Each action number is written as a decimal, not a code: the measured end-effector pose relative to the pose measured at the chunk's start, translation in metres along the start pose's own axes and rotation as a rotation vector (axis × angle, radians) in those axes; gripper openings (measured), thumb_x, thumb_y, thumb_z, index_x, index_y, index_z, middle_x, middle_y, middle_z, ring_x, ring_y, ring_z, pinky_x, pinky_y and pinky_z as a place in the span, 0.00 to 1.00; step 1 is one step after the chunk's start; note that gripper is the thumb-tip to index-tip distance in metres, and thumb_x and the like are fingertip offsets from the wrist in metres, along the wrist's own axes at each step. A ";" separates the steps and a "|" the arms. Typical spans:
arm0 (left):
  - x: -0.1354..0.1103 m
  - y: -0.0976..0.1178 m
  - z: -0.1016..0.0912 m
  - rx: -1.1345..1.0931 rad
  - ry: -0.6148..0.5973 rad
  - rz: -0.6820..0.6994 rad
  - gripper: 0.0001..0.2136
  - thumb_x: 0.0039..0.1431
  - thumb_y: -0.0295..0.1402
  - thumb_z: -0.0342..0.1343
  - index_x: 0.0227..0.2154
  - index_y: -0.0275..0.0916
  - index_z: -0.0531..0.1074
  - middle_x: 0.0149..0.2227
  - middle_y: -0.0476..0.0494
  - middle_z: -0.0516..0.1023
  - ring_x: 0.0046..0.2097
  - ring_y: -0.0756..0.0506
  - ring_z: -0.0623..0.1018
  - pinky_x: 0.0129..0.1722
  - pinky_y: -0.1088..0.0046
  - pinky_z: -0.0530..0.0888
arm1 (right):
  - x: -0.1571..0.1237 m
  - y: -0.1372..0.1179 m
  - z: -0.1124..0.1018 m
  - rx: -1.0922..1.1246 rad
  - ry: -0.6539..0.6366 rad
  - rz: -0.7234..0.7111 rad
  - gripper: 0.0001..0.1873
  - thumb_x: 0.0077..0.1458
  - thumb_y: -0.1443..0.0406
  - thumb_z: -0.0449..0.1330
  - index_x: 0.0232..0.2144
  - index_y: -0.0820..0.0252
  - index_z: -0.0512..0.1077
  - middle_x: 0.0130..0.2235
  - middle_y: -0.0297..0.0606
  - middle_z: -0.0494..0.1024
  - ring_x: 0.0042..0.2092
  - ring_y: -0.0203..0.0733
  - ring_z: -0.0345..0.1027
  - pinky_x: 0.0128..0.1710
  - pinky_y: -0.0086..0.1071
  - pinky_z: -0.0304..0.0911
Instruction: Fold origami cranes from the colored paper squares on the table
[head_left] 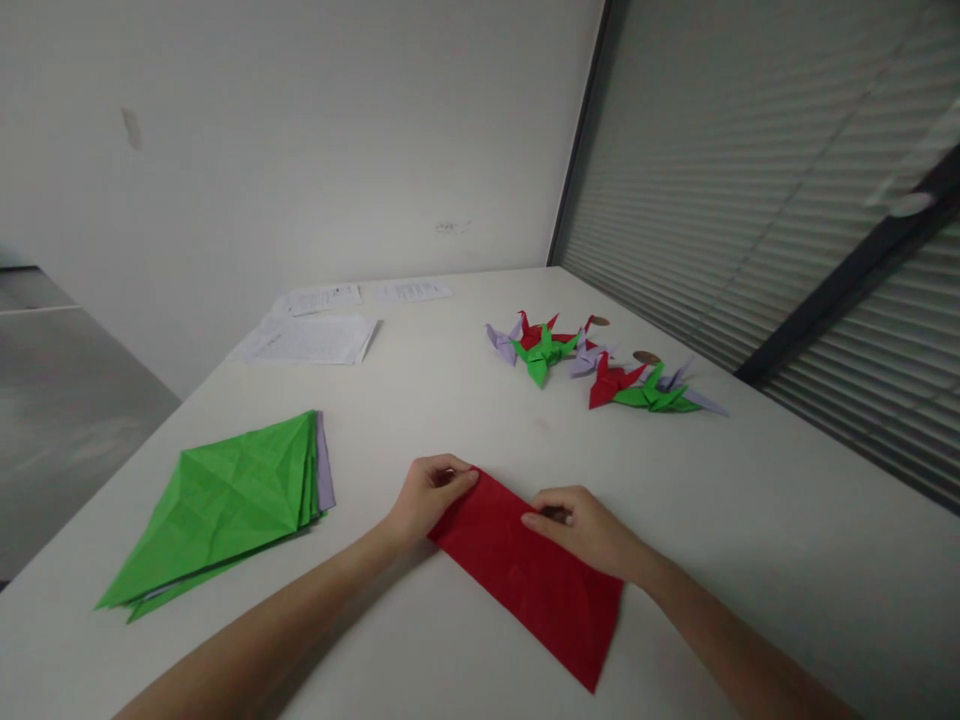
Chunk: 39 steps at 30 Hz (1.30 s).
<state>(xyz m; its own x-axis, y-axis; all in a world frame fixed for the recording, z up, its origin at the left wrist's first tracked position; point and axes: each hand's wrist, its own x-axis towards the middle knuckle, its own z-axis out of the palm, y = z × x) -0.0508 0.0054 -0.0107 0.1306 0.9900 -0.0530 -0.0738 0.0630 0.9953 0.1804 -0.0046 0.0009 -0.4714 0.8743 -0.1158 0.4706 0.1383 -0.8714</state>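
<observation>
A red sheet of origami paper, folded into a long rectangle, lies slanted on the white table in front of me. My left hand pinches its far left corner between thumb and fingers. Along the far edge, near the middle, my right hand grips the paper with thumb and forefinger. The right hand covers part of that edge. Faint creases show on the red surface.
A stack of creased green paper sheets, with a purple one beneath, lies at left. Several folded paper cranes in green, red and purple sit at back right. Printed papers lie far left; blinds border the right.
</observation>
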 end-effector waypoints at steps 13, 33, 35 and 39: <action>-0.010 -0.005 0.018 0.077 -0.139 0.016 0.14 0.51 0.42 0.63 0.24 0.33 0.76 0.23 0.48 0.74 0.25 0.52 0.70 0.26 0.77 0.64 | -0.001 -0.005 0.021 0.046 0.082 -0.029 0.14 0.57 0.59 0.56 0.25 0.60 0.75 0.27 0.35 0.77 0.31 0.38 0.67 0.32 0.30 0.61; 0.027 0.009 -0.037 0.168 0.300 0.158 0.15 0.51 0.44 0.62 0.29 0.35 0.78 0.29 0.43 0.79 0.32 0.47 0.76 0.34 0.70 0.72 | 0.017 0.028 -0.036 0.162 0.308 0.056 0.18 0.45 0.51 0.64 0.29 0.61 0.78 0.31 0.40 0.81 0.33 0.43 0.72 0.35 0.36 0.66; 0.021 0.014 -0.036 0.380 0.300 0.284 0.14 0.55 0.41 0.59 0.37 0.36 0.77 0.35 0.41 0.79 0.36 0.44 0.77 0.37 0.67 0.73 | 0.017 0.026 -0.033 0.144 0.323 0.023 0.18 0.46 0.51 0.64 0.29 0.60 0.77 0.30 0.39 0.81 0.33 0.42 0.71 0.35 0.36 0.66; -0.002 0.036 -0.023 1.045 0.106 0.712 0.18 0.59 0.32 0.57 0.53 0.40 0.69 0.53 0.35 0.72 0.57 0.37 0.69 0.56 0.53 0.64 | 0.012 0.013 -0.021 0.024 0.326 -0.084 0.14 0.51 0.54 0.62 0.28 0.59 0.77 0.29 0.38 0.79 0.33 0.41 0.70 0.35 0.35 0.65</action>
<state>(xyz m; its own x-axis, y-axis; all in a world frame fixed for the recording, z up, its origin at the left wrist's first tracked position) -0.0768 0.0084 0.0235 0.3002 0.7720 0.5602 0.7242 -0.5667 0.3929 0.1968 0.0174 -0.0013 -0.2421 0.9638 0.1119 0.4205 0.2082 -0.8831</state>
